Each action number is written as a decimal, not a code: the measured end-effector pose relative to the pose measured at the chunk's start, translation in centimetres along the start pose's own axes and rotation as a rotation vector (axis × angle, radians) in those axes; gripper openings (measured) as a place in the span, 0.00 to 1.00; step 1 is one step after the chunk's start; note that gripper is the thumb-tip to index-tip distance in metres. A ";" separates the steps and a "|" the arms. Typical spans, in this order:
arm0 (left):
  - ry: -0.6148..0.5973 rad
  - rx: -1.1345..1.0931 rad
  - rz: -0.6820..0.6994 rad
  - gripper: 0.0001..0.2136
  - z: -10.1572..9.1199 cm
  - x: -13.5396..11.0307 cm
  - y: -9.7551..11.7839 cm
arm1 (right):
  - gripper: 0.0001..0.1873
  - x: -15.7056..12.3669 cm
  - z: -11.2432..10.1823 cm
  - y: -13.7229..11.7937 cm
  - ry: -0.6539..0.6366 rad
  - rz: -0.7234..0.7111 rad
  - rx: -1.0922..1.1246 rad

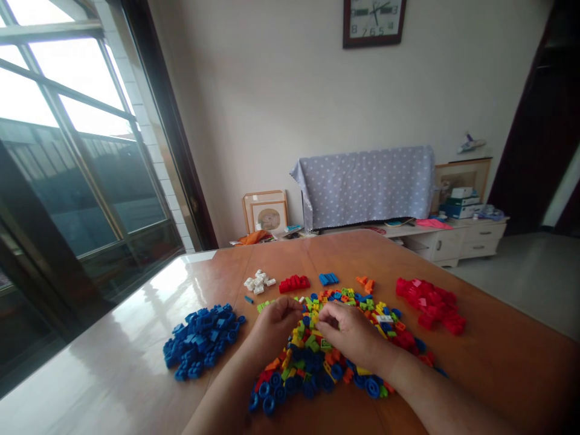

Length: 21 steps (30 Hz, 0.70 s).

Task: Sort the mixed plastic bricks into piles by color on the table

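Observation:
My left hand (277, 321) hovers at the left side of a mixed pile of toy building bricks (312, 361), its fingers curled together. A small white piece (301, 299) shows by its fingertips; whether it is held I cannot tell. Over the middle of the pile, my right hand (348, 331) has thumb and fingers bent inward, and anything in them is hidden. The two hands face each other, slightly apart. Yellow, green, orange, red and blue bricks and blue wheels (372, 387) make up the pile. Some green bricks (264, 306) lie just beyond my left hand.
Sorted heaps stand on the wooden table (217, 399): blue bricks (202, 341) at left, red bricks (428, 302) at right. Along the back are white bricks (259, 281), a red row (294, 283), a blue group (328, 278) and orange pieces (366, 284).

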<state>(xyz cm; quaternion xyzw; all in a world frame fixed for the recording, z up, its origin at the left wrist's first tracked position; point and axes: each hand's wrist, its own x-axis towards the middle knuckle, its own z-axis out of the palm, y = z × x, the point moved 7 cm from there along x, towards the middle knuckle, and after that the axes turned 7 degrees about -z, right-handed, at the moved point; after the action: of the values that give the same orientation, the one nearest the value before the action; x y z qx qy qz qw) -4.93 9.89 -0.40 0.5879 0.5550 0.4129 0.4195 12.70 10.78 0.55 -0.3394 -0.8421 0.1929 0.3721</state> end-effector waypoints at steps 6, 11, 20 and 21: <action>0.341 0.290 -0.055 0.11 -4.0 0.7 -2.0 | 0.09 0.1 -0.4 1.9 -0.019 0.060 -0.086; 0.178 0.517 -0.009 0.17 -1.2 0.1 -1.3 | 0.09 -0.2 -0.2 2.5 -0.085 0.121 -0.197; -0.057 0.670 0.131 0.17 2.7 -1.0 0.2 | 0.10 -0.3 -1.1 1.9 -0.124 0.161 -0.275; -0.067 0.665 0.138 0.18 2.9 -1.0 0.2 | 0.10 -0.2 -1.3 1.9 -0.125 0.166 -0.276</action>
<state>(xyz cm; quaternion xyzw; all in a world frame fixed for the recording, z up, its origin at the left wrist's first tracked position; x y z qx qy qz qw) -2.20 8.75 -1.15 0.7418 0.6041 0.2172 0.1940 14.57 12.01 0.16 -0.4430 -0.8512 0.1262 0.2517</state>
